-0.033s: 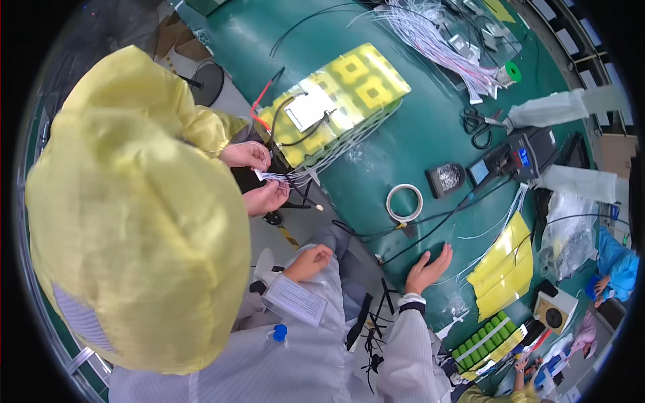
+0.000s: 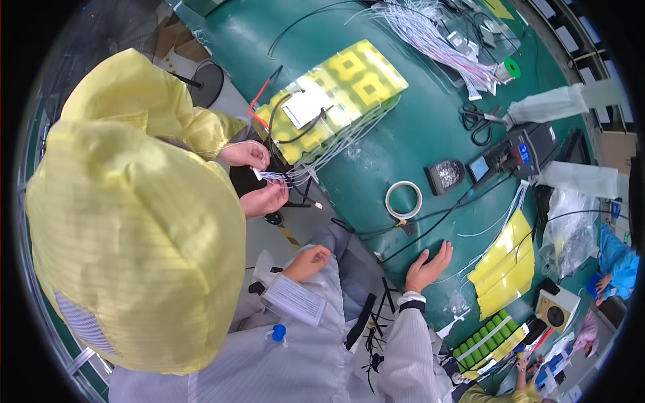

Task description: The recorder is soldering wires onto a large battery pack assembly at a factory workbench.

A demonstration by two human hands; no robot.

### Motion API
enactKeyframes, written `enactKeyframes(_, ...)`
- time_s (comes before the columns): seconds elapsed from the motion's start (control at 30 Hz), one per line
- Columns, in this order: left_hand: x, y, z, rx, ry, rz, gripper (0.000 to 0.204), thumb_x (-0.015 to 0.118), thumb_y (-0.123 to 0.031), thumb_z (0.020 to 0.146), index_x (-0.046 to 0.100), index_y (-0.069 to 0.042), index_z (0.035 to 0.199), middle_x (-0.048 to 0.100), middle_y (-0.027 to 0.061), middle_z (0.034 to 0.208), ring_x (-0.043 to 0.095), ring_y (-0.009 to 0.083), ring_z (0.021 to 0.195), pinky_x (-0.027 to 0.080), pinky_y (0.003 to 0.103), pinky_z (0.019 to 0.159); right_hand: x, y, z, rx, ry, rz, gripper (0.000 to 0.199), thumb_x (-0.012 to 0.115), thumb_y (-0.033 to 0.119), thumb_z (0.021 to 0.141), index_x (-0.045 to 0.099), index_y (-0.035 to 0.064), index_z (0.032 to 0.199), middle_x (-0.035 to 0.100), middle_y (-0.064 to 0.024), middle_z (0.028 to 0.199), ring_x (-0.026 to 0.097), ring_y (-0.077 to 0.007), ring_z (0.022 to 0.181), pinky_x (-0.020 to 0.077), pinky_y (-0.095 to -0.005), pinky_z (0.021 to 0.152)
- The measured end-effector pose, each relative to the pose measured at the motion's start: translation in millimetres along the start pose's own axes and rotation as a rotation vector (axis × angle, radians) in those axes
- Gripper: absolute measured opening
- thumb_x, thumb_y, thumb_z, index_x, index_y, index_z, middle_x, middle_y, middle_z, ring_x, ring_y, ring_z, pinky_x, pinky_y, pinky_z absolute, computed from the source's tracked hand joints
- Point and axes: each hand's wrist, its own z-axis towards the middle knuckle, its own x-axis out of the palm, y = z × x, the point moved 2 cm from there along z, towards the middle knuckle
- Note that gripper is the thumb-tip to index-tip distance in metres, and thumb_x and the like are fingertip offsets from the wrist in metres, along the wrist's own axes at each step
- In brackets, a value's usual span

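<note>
My right hand (image 2: 428,266) lies on the edge of the green table (image 2: 376,161), fingers stretched out and holding nothing. In my lap rests my left hand (image 2: 308,263), its fingers curled in with nothing seen in them. Beside me, a co-worker in a yellow hooded garment (image 2: 134,235) holds a bundle of thin white wires (image 2: 272,176) by a white connector (image 2: 257,174) between both hands (image 2: 265,199). Those wires run to a yellow-wrapped battery pack (image 2: 366,70) with a white label on top, black cables and a red lead (image 2: 255,107).
Right of the pack are a tape roll (image 2: 404,201), a soldering station (image 2: 524,156), its tip cleaner (image 2: 446,177) and black-handled scissors (image 2: 478,123). Yellow sheets (image 2: 504,265) and green cells (image 2: 482,341) lie nearer my right arm. White wires (image 2: 430,40) heap at the back.
The co-worker's yellow hood has shifted slightly, and the whole view has moved a little. Both my hands keep their places.
</note>
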Motion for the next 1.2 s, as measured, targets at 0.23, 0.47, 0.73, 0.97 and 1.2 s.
enactKeyframes(0.23,-3.1,84.4,-71.6,-0.197,-0.173,0.014,0.014,0.06,-0.005,0.084,0.06,-0.002,0.098,0.063,0.0038,0.09,0.059,0.0115,0.082,0.048,0.025,0.078,-0.2,-0.9,-3.6,-0.012,-0.043,-0.021,0.044,0.052,0.006,0.086,0.047,0.0015,0.129,0.043,-0.0183,0.137,0.037,-0.0379,0.129,0.0294,-0.0465,0.107)
enactKeyframes(0.47,4.8,106.5,-157.4,-0.32,-0.295,0.153,0.013,0.059,-0.011,0.087,0.063,-0.003,0.098,0.065,0.004,0.09,0.059,0.0129,0.083,0.048,0.027,0.079,3.9,-10.7,-7.0,-0.058,-0.113,-0.042,0.04,0.053,0.008,0.087,0.05,0.0031,0.127,0.046,-0.0168,0.135,0.04,-0.0367,0.127,0.0329,-0.0455,0.105)
enactKeyframes(0.73,-16.4,187.3,-216.8,-0.494,-0.292,0.146,0.011,0.06,-0.007,0.085,0.065,-0.005,0.094,0.065,0.0025,0.083,0.059,0.0114,0.08,0.047,0.025,0.076,9.6,-9.1,-7.8,-0.044,-0.141,-0.103,0.04,0.055,0.011,0.085,0.052,0.0033,0.124,0.048,-0.0154,0.132,0.042,-0.0352,0.125,0.0347,-0.0444,0.103)
enactKeyframes(0.97,-24.1,241.0,-239.6,-0.457,-0.178,0.174,0.014,0.063,-0.007,0.083,0.065,-0.005,0.096,0.066,0.0016,0.085,0.06,0.0108,0.081,0.047,0.026,0.08,9.0,-12.2,-9.3,-0.085,-0.202,-0.062,0.038,0.056,0.015,0.085,0.054,0.0051,0.122,0.049,-0.0135,0.131,0.043,-0.0333,0.124,0.0359,-0.0425,0.102)
enactKeyframes(1.2,-38.6,224.7,-247.4,-0.445,-0.17,0.262,0.018,0.062,-0.016,0.087,0.065,-0.005,0.1,0.068,0.0065,0.094,0.062,0.0158,0.087,0.048,0.029,0.081,8.8,-11.3,-13.8,-0.098,-0.226,-0.105,0.039,0.057,0.015,0.085,0.055,0.0049,0.122,0.05,-0.0145,0.131,0.045,-0.0343,0.122,0.037,-0.0428,0.101)
